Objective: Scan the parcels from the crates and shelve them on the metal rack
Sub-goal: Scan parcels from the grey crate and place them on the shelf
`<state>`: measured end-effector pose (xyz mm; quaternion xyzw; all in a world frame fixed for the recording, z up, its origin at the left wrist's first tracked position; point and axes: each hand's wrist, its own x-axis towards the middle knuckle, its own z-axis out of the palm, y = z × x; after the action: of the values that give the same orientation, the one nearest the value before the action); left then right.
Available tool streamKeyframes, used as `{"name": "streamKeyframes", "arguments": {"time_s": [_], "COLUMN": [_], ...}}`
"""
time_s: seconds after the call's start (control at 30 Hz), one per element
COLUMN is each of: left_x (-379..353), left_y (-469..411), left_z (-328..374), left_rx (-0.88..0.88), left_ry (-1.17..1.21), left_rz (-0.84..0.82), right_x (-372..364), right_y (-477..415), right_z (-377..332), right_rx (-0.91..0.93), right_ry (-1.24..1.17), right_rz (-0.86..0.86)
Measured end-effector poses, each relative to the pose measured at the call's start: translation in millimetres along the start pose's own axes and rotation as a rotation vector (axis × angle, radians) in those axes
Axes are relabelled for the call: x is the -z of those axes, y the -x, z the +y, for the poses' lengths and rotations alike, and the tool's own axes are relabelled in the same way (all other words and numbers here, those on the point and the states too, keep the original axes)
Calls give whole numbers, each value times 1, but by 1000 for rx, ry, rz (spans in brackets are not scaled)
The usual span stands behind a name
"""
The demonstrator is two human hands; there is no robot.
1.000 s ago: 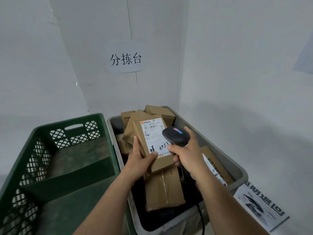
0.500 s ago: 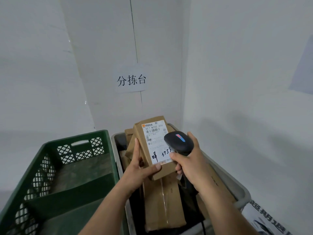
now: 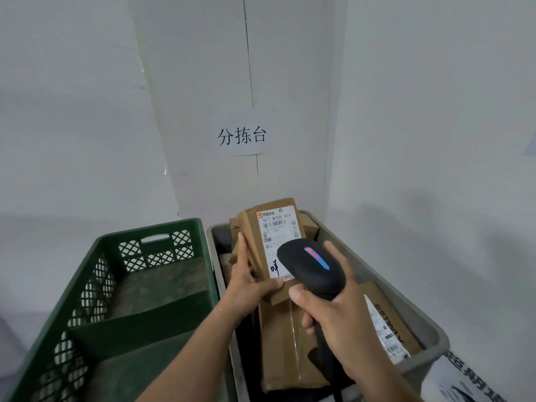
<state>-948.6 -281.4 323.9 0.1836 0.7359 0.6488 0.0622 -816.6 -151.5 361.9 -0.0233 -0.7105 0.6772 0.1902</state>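
Observation:
My left hand point(image 3: 246, 285) grips a brown cardboard parcel point(image 3: 255, 236) with a white shipping label, held upright above the grey crate point(image 3: 429, 326). My right hand point(image 3: 330, 311) grips a black handheld scanner point(image 3: 311, 268) with a red and blue strip on top. The scanner's head covers the lower part of the label. Several more brown parcels point(image 3: 290, 343) lie inside the grey crate under my hands. The metal rack is not in sight.
A green plastic lattice crate point(image 3: 139, 250) stands to the left of the grey one, with nothing visible in it. White walls meet in a corner close behind, with a paper sign point(image 3: 240, 134) on them. A printed sheet point(image 3: 464, 381) lies at the lower right.
The parcel and both hands have risen higher above the grey crate. The scanner has moved in over the label, now covering its lower part.

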Motion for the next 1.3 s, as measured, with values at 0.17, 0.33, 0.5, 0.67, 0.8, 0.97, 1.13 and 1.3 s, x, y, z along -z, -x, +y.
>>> {"name": "streamKeyframes", "arguments": {"time_s": [0.17,0.33,0.5,0.67,0.8,0.97,1.13,1.3], "left_x": [2,2,1,3,4,3,4,4], "left_y": [-2,0,2,2,2,3,3,4], "left_z": [-3,-5,-3,-3,0,1,0,-2], "left_rx": [25,35,32,42,44,50,65,74], "left_ry": [-39,-43,-42,-43,-41,-41,-22,-7], "left_rz": [-8,-17,-38,-36,-38,-43,-43,-40], "right_x": [4,6,4,4,4,3,4,4], "right_y": [3,3,4,2,3,2,2,5], "right_z": [-2,-2,-1,1,1,0,-1,-3], "right_rx": [-1,9,6,-1,-7,-13,-7,1], "right_ry": [3,11,23,47,64,58,59,66], "right_rz": [8,-2,0,8,2,12,19,12]}}
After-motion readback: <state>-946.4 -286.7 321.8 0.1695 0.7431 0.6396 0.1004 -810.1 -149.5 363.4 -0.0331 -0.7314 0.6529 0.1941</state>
